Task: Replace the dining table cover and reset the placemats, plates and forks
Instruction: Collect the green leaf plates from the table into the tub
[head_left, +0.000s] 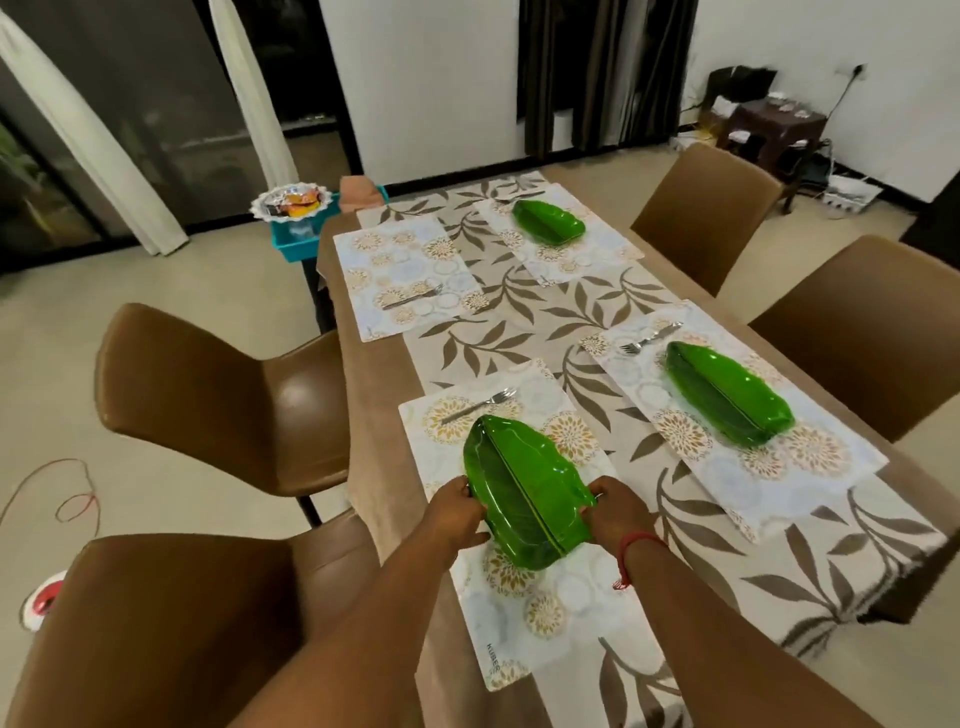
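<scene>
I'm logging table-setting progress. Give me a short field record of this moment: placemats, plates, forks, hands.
placemats: four floral rectangular placemats on the leaf-print table runner
plates: three green leaf-shaped plastic plates; near-left plate, near-right plate, far-right plate
plate missing: far-left placemat
forks: a metal fork on each mat; far-left fork
left hand: grips near-left plate
right hand: grips same plate

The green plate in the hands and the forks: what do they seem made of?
Green plate: probably glossy plastic, with bright highlights and moulded leaf veins. Forks, such as the near one: likely metal, silvery and reflective. Too far to be sure.
</scene>
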